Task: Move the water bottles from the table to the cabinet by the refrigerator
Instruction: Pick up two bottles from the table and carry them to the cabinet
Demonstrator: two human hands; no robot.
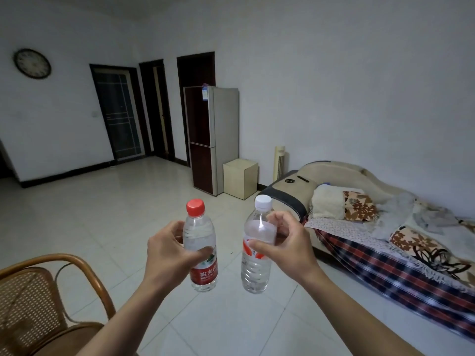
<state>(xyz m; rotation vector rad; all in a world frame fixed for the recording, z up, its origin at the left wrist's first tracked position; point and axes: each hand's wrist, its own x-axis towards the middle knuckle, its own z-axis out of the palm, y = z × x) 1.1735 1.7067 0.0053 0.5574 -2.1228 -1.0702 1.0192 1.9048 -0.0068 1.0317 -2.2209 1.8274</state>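
Observation:
My left hand (168,249) grips a clear water bottle with a red cap and red label (201,253), held upright in front of me. In my right hand (288,245) is a second clear bottle with a white cap (257,260), also upright. Both bottles hang in the air above the tiled floor. Across the room stands a tall refrigerator (213,140) against the wall. A small cream cabinet (240,179) sits on the floor just right of it, its top bare.
A rattan chair (38,299) is at the lower left. A sofa (385,227) with patterned covers and cushions runs along the right. A slim tower fan (279,163) stands beside the cabinet. Tiled floor (115,214) stretches toward the dark doorways (120,111).

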